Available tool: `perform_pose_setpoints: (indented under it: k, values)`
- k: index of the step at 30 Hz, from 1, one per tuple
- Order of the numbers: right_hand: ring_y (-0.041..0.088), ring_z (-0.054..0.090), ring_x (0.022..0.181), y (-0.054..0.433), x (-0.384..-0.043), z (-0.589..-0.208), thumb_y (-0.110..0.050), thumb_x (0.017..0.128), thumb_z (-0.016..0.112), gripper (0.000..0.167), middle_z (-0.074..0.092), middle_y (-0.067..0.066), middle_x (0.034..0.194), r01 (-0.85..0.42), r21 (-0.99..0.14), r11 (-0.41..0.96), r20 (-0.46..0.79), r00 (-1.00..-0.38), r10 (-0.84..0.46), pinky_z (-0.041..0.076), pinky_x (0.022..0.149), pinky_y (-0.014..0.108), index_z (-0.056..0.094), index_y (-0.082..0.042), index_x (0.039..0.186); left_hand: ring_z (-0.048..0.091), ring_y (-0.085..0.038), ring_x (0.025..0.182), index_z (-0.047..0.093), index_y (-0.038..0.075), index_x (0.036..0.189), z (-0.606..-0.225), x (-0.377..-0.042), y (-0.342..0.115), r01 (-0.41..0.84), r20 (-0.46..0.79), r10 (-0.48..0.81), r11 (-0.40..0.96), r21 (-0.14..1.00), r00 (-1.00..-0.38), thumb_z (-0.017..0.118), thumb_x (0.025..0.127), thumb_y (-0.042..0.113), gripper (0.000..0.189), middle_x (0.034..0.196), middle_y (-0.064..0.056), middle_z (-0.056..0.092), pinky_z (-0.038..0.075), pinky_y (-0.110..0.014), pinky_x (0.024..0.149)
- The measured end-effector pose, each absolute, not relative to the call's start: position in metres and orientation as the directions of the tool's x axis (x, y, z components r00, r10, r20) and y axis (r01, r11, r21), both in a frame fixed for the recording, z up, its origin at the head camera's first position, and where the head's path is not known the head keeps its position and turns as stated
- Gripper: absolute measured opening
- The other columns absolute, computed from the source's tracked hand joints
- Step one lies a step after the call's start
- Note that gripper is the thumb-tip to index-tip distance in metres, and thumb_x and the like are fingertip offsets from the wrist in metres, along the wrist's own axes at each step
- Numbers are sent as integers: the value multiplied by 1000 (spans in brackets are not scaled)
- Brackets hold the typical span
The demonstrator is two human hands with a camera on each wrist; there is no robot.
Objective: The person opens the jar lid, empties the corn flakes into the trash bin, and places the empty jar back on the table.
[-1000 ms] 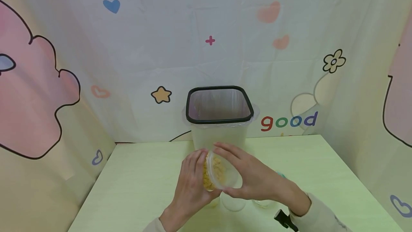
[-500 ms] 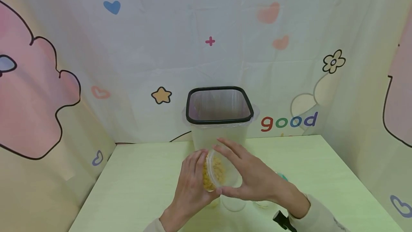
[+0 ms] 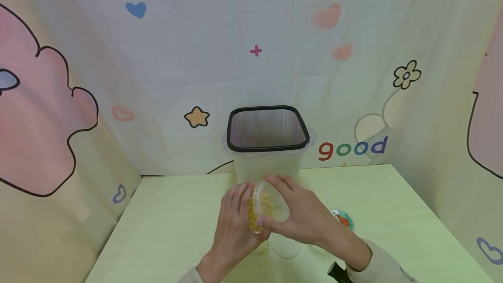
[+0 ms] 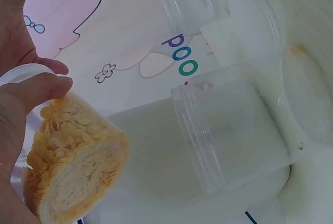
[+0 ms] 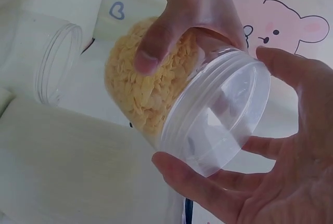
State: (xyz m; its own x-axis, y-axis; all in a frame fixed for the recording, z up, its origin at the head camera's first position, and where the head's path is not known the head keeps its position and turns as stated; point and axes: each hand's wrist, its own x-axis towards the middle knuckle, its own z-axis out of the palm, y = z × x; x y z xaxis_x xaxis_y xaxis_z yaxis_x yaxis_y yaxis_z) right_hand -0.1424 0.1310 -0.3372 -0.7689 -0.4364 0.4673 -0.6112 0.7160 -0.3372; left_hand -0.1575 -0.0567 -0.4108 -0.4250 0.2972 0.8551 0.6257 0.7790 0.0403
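My left hand [image 3: 234, 217] grips a clear plastic jar [image 5: 140, 83] part filled with yellow flakes that look like cornflakes. The jar is tipped nearly onto its side above the table, its mouth end facing right. On that end sits a translucent screw lid [image 5: 221, 115]. Around the lid's rim curl the thumb and fingers of my right hand [image 5: 296, 146]. In the left wrist view, the jar's base with flakes [image 4: 86, 177] points toward the camera, and part of the lid is hidden by fingers.
Behind the hands stands a tall translucent bin [image 3: 269, 165] with a black rim. Clear jars [image 4: 234, 130] and lids [image 4: 255, 21] stand near the hands. A round teal-and-red label [image 3: 343, 220] shows behind my right forearm on the pale green table [image 3: 169, 213].
My right fingers first spread at the lid, then closed around it again with the hand turned. The right forearm moved slightly left, uncovering the teal-and-red label. The left hand has barely moved.
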Motion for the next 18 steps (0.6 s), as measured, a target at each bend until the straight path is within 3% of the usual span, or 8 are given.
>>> perform_pose_setpoints:
  k: [4,7,12,18]
  values:
    - [19,63,110,131,-145,-337,-50,76,77,76,52,-2,138,-670,-308,676,493,-720,-489,56,87,41,48,-25,142,52,-29,117,48,0,135,-412,-158,-58,627,861,294,778,37,-415,83,57,35,92,131,-12,54,47,-45,98]
    - [22,58,121,133,-147,-337,-46,74,80,77,49,1,144,-723,-273,634,506,-668,-545,55,91,43,48,-26,141,52,-29,117,48,0,134,-413,-159,-60,631,862,290,774,44,-416,80,54,31,92,130,-12,54,47,-44,98]
    - [27,52,130,137,-149,-337,-39,72,85,82,41,5,152,-791,-213,574,524,-589,-616,55,93,45,46,-27,143,50,-28,119,47,1,134,-413,-159,-63,633,849,279,769,83,-450,91,44,35,106,132,-10,53,45,-43,100]
    - [27,51,131,139,-149,-335,-38,70,87,85,39,5,154,-811,-185,555,535,-557,-635,56,92,44,45,-26,144,50,-28,121,45,1,136,-412,-158,-66,631,844,264,769,109,-467,97,42,42,115,133,-11,52,45,-44,101]
